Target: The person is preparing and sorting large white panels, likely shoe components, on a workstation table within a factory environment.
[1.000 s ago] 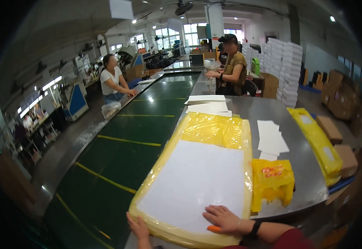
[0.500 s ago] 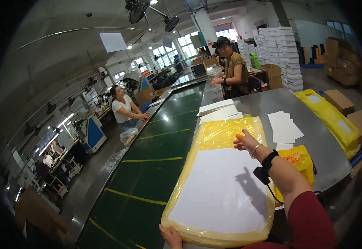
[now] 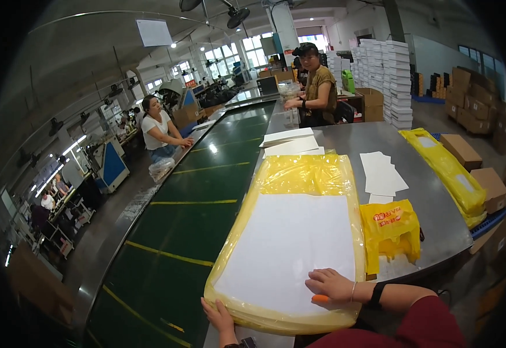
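Note:
A large flat package (image 3: 285,255) wrapped in clear yellow plastic lies before me, a white sheet showing under its film. My left hand (image 3: 219,316) touches its near left corner, fingers stretched along the edge. On the near right part of the white area, my right hand (image 3: 331,285) lies palm down with its fingers extended. A small orange cover (image 3: 320,298) appears to sit on the right thumb. Just right of the package is a crumpled yellow plastic bag (image 3: 389,229) with red print.
A green conveyor belt (image 3: 195,206) with yellow stripes runs along the left. White cards (image 3: 380,174) lie on the metal table (image 3: 432,214); more white sheets (image 3: 290,142) are beyond the package. Another yellow-wrapped bundle (image 3: 444,174) is at right. Two co-workers stand farther along the belt.
My right hand has come back from the far yellow part of the package to its near right area. My left hand stays at the near left corner. The view has shifted slightly.

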A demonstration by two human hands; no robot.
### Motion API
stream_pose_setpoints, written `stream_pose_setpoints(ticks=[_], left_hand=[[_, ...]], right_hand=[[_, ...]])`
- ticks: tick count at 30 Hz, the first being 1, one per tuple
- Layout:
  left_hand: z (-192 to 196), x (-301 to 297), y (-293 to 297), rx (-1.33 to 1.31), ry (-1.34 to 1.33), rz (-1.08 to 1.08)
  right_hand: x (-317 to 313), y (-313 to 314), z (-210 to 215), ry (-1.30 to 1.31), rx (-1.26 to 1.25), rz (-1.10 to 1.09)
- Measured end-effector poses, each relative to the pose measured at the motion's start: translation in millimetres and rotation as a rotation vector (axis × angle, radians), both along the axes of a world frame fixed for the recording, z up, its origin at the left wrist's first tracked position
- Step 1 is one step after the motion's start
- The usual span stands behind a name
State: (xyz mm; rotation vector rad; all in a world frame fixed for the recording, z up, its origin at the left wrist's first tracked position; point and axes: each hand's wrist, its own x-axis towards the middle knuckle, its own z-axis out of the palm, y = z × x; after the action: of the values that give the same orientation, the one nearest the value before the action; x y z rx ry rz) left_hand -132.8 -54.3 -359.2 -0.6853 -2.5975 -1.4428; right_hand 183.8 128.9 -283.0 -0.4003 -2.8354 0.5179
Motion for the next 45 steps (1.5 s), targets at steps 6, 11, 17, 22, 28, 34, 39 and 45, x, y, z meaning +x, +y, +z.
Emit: stream_pose_setpoints(ticks=[6, 11, 17, 22, 28, 34, 39, 45], left_hand=[[-6, 2, -2, 0.002, 0.028, 0.021], [-5, 10, 1, 0.004, 0.025, 0.021], [-15, 5, -8, 0.060, 0.058, 0.021], [-16, -4, 6, 0.038, 0.030, 0.051], [-9, -8, 0, 0.128, -0.056, 0.007], [3, -39, -27, -0.054, -0.176, 0.046], [-25, -96, -105, -0.497, 0.039, 0.179], [-27, -153, -162, -1.001, -0.288, 0.641]], right_hand=[[8, -7, -12, -0.038, 0.127, -0.015], [15, -8, -10, -0.033, 0.138, -0.025], [5, -3, -8, -0.022, 0.117, 0.028], [-2, -5, -7, 0.047, 0.091, 0.000], [-4, -7, -11, 0.051, 0.139, 0.009], [-1, 2, -8, 0.041, 0.085, 0.005], [-2, 0, -10, -0.014, 0.139, 0.013], [8, -1, -9, -0.082, 0.139, -0.036]])
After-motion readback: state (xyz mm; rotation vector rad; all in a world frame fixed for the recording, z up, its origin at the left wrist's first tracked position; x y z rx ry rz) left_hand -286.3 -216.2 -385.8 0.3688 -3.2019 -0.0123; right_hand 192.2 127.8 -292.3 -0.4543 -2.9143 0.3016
